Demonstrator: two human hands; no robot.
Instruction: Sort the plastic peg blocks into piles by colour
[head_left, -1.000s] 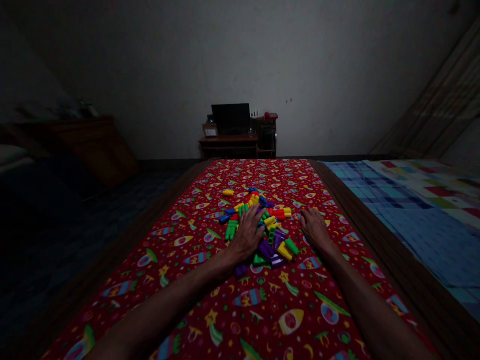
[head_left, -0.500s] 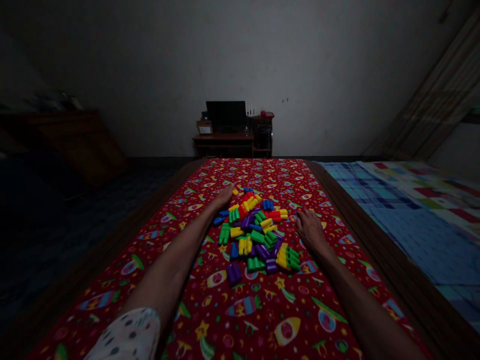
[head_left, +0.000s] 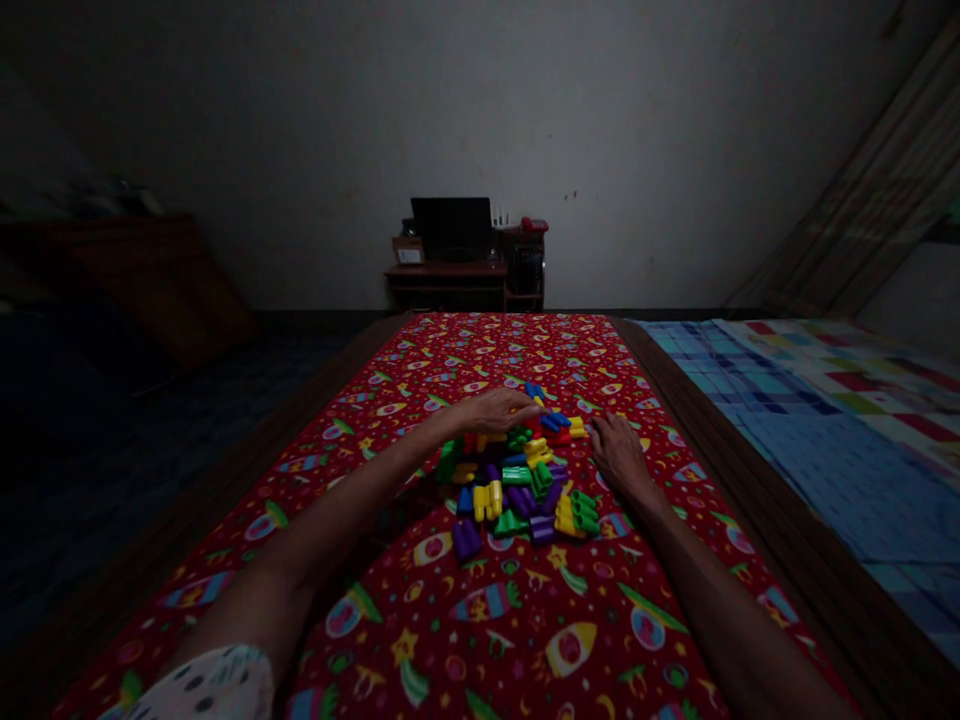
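Note:
A heap of plastic building blocks in several colours lies on the red patterned cloth (head_left: 480, 640). My left hand (head_left: 499, 410) reaches across the far part of the heap with its fingers stretched to the right, hiding some blocks. Close to its fingertips are blue blocks (head_left: 555, 421). Flat on the cloth to the right of the heap rests my right hand (head_left: 621, 455), fingers apart and slightly bent, near a yellow block (head_left: 577, 427). Nearer me are a purple block (head_left: 466, 540), a yellow block (head_left: 488, 500) and a green block (head_left: 584, 512).
Dark brown edging (head_left: 686, 470) runs along the cloth. On the right is a bed surface with a blue checked cover (head_left: 780, 470). A desk with a black monitor (head_left: 451, 228) stands against the far wall, and a wooden cabinet (head_left: 142, 290) is at the left.
My left hand has swept from the heap's far left side rightward over it. Blue and yellow blocks at the far side have shifted right. My right hand has barely moved.

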